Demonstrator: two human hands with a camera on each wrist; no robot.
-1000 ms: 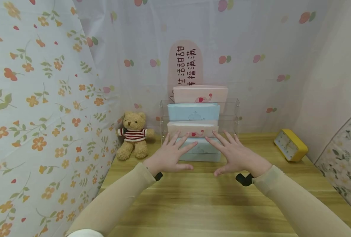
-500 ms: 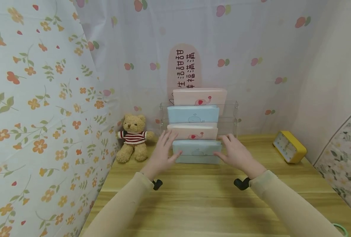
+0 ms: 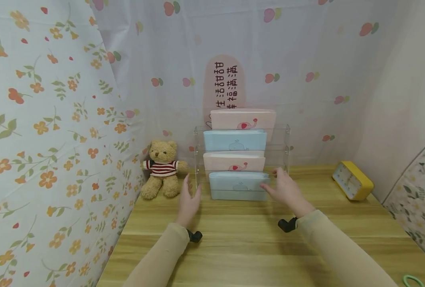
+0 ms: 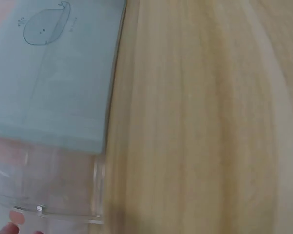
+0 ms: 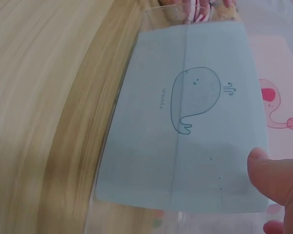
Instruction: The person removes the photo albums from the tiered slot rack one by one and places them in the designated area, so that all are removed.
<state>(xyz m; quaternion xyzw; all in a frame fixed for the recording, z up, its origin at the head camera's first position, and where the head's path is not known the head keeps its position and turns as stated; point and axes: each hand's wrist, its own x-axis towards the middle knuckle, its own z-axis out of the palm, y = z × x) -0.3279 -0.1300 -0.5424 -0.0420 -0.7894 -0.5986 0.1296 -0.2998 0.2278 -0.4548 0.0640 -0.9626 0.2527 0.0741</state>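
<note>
A clear acrylic rack (image 3: 277, 140) at the back of the table holds several pink and blue notebooks in stepped tiers. The front one is a pale blue notebook (image 5: 156, 112) with a whale drawing. My right hand (image 3: 287, 190) is at that notebook's right end; its thumb (image 5: 273, 175) overlaps the upper corner, and its other fingers are beyond the edge. Behind it stands a pink notebook (image 3: 219, 162) with an elephant. My left hand (image 3: 188, 202) is by the rack's left side, fingers extended and holding nothing; in the left wrist view only fingertips (image 4: 10, 229) show.
A teddy bear (image 3: 163, 169) in a striped top sits left of the rack. A yellow alarm clock (image 3: 356, 181) stands at the back right. Patterned curtains (image 3: 54, 119) enclose the wooden table (image 3: 241, 247). A green ring (image 3: 411, 279) lies front right.
Both hands, first spread in front of the rack, have parted and come lower. The left moved left to the rack's side; the right reached the front blue notebook's right end. The notebooks stayed put.
</note>
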